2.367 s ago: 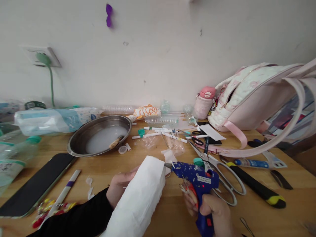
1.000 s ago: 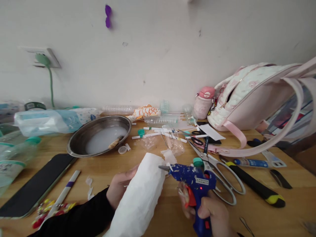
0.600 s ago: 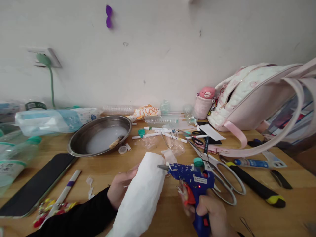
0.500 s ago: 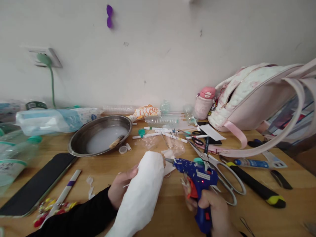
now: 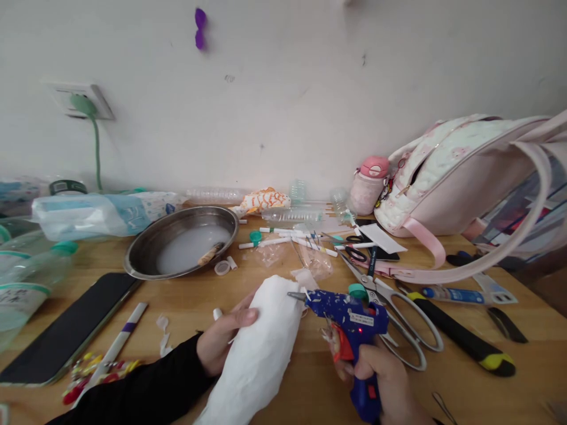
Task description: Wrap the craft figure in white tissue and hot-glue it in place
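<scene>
A long white papery form point(image 5: 261, 348) stands tilted in front of me, its rounded end up. My left hand point(image 5: 225, 333) grips its left side, thumb on the surface; a small white tip pokes out by the fingers. Wrapped round the handle of a blue glue gun point(image 5: 365, 330) is my right hand point(image 5: 376, 366), fingers at the orange trigger. The gun's metal nozzle point(image 5: 296, 296) points left and lies over the form's upper right edge; whether it touches is unclear. A small red light glows on the gun.
A metal bowl point(image 5: 146, 251) of cloudy liquid stands behind left, near a black phone point(image 5: 71, 330). Scissors point(image 5: 411, 321), a black-yellow cutter point(image 5: 465, 333) and a pink bag point(image 5: 460, 189) are at right. Markers point(image 5: 266, 242) and an orange-white fish point(image 5: 266, 200) sit at the back.
The white form has shifted slightly right and turned a little, with my left thumb now flatter on it. The nozzle has come left, from beside the form to over its edge.
</scene>
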